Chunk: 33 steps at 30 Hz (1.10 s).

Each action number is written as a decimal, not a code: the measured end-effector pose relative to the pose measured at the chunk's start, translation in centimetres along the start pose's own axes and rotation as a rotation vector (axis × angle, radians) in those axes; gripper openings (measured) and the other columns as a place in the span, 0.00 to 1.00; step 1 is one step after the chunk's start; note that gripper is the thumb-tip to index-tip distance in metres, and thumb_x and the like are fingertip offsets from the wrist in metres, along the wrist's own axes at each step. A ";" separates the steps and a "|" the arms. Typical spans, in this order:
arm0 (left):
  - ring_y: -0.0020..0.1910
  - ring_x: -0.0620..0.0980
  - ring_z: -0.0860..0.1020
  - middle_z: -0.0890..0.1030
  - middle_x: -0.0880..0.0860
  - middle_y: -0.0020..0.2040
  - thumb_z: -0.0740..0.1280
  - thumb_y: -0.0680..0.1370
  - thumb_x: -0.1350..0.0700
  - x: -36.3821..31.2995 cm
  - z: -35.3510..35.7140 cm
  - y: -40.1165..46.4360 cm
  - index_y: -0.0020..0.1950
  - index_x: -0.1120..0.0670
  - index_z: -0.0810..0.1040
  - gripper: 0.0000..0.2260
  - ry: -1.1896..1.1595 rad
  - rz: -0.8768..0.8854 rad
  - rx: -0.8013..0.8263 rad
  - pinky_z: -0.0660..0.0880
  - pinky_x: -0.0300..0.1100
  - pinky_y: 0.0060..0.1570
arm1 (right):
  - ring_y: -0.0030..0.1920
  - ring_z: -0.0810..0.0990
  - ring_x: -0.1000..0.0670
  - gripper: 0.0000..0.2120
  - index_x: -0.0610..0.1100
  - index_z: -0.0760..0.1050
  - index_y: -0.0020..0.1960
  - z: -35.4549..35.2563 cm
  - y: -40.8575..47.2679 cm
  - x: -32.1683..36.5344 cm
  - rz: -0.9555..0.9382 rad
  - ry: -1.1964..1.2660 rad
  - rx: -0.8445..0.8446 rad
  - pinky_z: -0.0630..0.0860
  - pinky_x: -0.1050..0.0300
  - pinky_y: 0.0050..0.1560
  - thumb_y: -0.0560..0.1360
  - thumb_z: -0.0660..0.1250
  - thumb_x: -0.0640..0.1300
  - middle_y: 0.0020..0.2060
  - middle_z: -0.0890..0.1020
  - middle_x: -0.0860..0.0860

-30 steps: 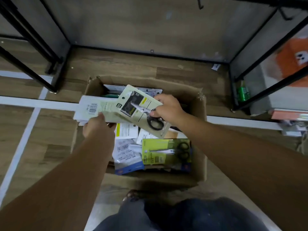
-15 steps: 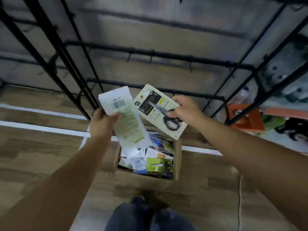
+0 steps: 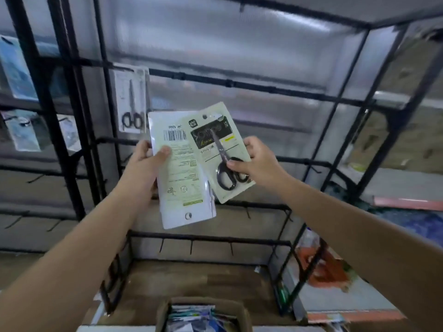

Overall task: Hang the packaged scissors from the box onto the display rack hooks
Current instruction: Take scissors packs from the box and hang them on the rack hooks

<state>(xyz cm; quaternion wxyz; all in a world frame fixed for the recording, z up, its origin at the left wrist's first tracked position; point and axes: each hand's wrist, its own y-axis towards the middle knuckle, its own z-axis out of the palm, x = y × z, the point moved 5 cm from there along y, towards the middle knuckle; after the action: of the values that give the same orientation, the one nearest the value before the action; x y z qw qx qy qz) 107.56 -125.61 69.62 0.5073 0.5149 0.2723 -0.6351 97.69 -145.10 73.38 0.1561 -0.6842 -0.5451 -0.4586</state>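
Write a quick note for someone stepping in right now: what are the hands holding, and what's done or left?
Left hand grips a scissors pack, back side out, upside down.
Right hand pinches a scissors pack, front side out, with its hang hole up.
Both are raised before the rack.
Done: one pack of scissors hangs on the upper rail.
Left: hang both held packs, then the rest in the box below.
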 end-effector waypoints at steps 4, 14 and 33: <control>0.45 0.49 0.81 0.82 0.46 0.45 0.62 0.80 0.58 -1.9 1.3 1.2 0.46 0.48 0.70 0.05 -0.060 0.040 0.017 0.78 0.51 0.46 | 0.46 0.77 0.58 0.19 0.47 0.67 0.55 -1.4 0.2 1.6 -0.046 -0.026 -0.093 0.72 0.71 0.34 0.70 0.73 0.45 0.47 0.77 0.56; 0.43 0.49 0.81 0.81 0.47 0.47 0.61 0.80 0.57 -2.6 7.9 3.2 0.45 0.50 0.68 0.05 0.010 0.096 0.047 0.79 0.53 0.46 | 0.53 0.78 0.53 0.21 0.46 0.69 0.54 -5.4 0.9 -1.9 -0.031 0.012 -0.158 0.77 0.51 0.53 0.68 0.75 0.49 0.50 0.78 0.55; 0.40 0.47 0.81 0.81 0.49 0.45 0.61 0.80 0.58 11.0 23.9 7.0 0.46 0.50 0.68 0.05 0.050 -0.198 0.270 0.79 0.46 0.39 | 0.48 0.81 0.59 0.20 0.42 0.73 0.54 -14.8 -0.4 -17.8 0.136 0.242 -0.337 0.78 0.61 0.51 0.69 0.66 0.24 0.44 0.84 0.57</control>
<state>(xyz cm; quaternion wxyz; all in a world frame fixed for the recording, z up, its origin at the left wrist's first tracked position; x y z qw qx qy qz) 105.53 -152.75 68.35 0.3617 0.5647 0.2463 -0.6997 90.82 -166.21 66.93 0.1343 -0.6757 -0.3907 -0.6105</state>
